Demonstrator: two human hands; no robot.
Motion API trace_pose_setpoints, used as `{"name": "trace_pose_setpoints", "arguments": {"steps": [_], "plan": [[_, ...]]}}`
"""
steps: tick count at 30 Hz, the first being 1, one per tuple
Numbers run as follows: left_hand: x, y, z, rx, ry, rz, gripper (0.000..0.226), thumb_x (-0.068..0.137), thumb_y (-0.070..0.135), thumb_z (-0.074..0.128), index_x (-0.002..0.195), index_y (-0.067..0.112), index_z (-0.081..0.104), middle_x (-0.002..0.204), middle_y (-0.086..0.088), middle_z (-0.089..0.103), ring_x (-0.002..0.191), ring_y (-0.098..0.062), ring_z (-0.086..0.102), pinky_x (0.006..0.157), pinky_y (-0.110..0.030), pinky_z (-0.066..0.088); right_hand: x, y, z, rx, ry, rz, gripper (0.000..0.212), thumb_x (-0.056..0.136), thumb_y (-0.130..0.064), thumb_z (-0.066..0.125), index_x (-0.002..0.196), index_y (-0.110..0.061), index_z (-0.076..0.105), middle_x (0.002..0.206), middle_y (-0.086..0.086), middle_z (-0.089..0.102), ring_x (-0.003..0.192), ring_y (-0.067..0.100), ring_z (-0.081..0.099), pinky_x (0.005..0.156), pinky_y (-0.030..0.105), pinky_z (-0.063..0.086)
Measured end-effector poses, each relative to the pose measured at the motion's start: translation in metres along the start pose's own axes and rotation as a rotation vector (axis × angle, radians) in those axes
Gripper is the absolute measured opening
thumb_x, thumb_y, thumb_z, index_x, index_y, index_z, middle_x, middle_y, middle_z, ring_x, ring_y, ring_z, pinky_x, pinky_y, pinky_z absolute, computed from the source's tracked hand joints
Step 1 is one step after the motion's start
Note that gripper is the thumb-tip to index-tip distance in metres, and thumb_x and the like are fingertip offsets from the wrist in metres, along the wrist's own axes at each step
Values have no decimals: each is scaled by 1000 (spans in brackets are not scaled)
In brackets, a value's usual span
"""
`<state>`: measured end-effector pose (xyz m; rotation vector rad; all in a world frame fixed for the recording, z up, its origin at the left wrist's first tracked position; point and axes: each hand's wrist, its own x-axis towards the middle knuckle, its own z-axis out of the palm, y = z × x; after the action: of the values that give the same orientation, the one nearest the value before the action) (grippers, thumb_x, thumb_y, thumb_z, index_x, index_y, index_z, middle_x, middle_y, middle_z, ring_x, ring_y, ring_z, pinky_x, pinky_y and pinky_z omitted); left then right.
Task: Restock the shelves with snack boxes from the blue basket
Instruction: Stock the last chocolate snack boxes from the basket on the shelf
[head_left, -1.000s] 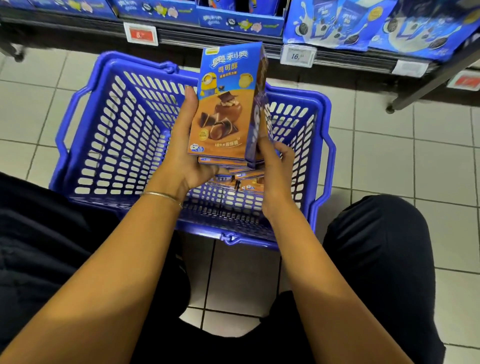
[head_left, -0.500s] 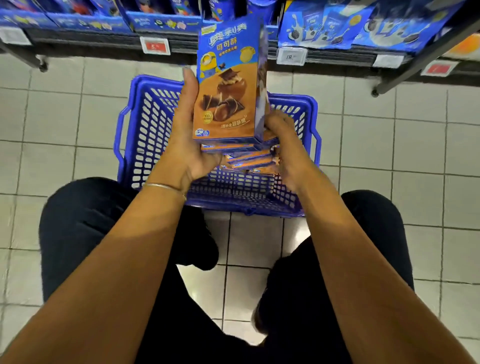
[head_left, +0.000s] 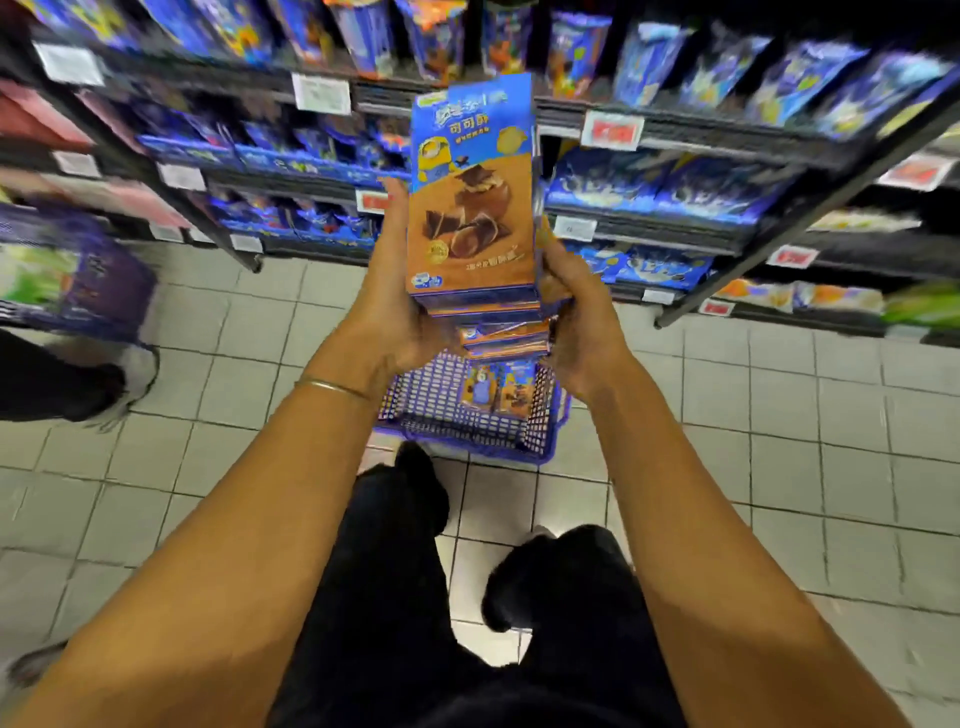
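Left hand (head_left: 400, 296), right hand (head_left: 584, 325): each grips one side of a stack of snack boxes (head_left: 472, 223), probably to keep it squared. Stack: raised, facing the shelves (head_left: 675, 137). Blue basket (head_left: 415, 402): on the floor below, more boxes inside.

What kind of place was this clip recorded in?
Most likely a supermarket aisle: tiered shelves packed with snack packs, price tags on their edges, and a blue basket on the tiled floor.
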<state>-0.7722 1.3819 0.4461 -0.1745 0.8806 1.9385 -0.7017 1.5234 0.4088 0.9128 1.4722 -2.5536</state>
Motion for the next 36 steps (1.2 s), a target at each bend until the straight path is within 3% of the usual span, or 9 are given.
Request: {"name": "trace_pose_setpoints", "arguments": {"steps": [6,10,13,18,22,25,29,33,36], "plan": [[-62,51,72,92,59,43,58,104,51,40,144,11,53,152,-25,44,137,-47,45,119,-70,27,-60,-72,36,9,-92,-13,54,97,-47,58,141,-15,59,136,16,64,121,41,63,103,61,49],[-89,75,99,173,155,74,50,97,53,52,113,14,79,123,-14,74,109,-36,72,91,-53,61,-85,-93,57,1,-128,-46,46,92,-53,62,123,-22,73,121,11,73,110,36,71,87,50,57],[-104,87,110,259,206,63,61,100,59,44,79,19,86,92,-7,81,75,-26,79,51,-42,62,-97,-103,69,40,-157,-43,43,95,-50,59,121,-20,74,116,12,75,99,36,74,76,43,60],[-108,106,119,356,283,-14,84,96,80,29,69,20,83,76,-5,79,57,-25,76,44,-42,58,-104,-122,84,-50,-115,87,49,88,-53,59,112,-13,76,112,16,75,95,34,75,63,33,58],[-111,121,133,285,321,-24,76,91,82,43,79,18,80,78,-7,78,59,-28,74,52,-37,60,-101,-133,93,-34,-107,119,59,84,-58,61,123,-16,73,128,11,70,118,35,67,104,53,51],[-110,131,138,260,322,-7,55,93,69,54,96,19,76,87,-5,76,71,-28,73,63,-35,59,-97,-142,99,8,-140,132,62,85,-60,61,128,-17,71,133,11,67,121,36,64,111,56,43],[-108,139,139,211,361,-12,61,89,75,56,115,24,76,100,-4,77,83,-29,72,75,-40,56,-91,-150,103,40,-151,143,61,80,-60,65,122,-17,74,128,12,70,104,36,69,105,55,49],[-104,147,139,205,358,-23,69,90,77,50,129,24,73,119,-10,76,105,-35,70,96,-50,53,-88,-159,103,34,-152,136,47,80,-59,64,99,-20,81,108,8,77,89,30,76,72,43,61],[-98,153,134,243,372,22,65,94,70,51,131,21,73,121,-12,76,113,-36,70,107,-53,48,-86,-167,103,21,-94,136,48,75,-59,69,106,-23,79,112,7,77,93,31,77,65,43,61]]}}
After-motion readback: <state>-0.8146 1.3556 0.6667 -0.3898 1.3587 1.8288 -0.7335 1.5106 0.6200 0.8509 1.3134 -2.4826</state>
